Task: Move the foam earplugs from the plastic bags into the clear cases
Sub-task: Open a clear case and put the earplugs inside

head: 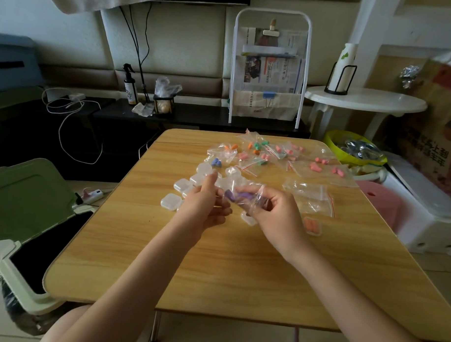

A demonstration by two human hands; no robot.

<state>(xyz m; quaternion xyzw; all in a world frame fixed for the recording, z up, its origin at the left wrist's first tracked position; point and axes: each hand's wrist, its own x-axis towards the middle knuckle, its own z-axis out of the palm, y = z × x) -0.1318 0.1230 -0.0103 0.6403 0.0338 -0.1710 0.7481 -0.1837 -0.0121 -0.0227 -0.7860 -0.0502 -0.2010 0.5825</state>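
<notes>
Lighting: soft, dim daylight, brightest on the white wall and shelving at my upper right. The far left and the low black bench [195,116] sit in deep shade.

Tabletop [241,268]: evenly lit, with a mild sheen near the far edge and only faint shadows under my arms.

Glare: small highlights on the plastic bags [308,196].

Focus: middle fairly sharp; my left hand [205,208] and right hand [274,213] are slightly smeared.

Distortion: wide-angle bowing, so the tabletop's edges curve and the bin [31,215] at left leans outward.

Colour: muted, slightly green-yellow cast.
</notes>
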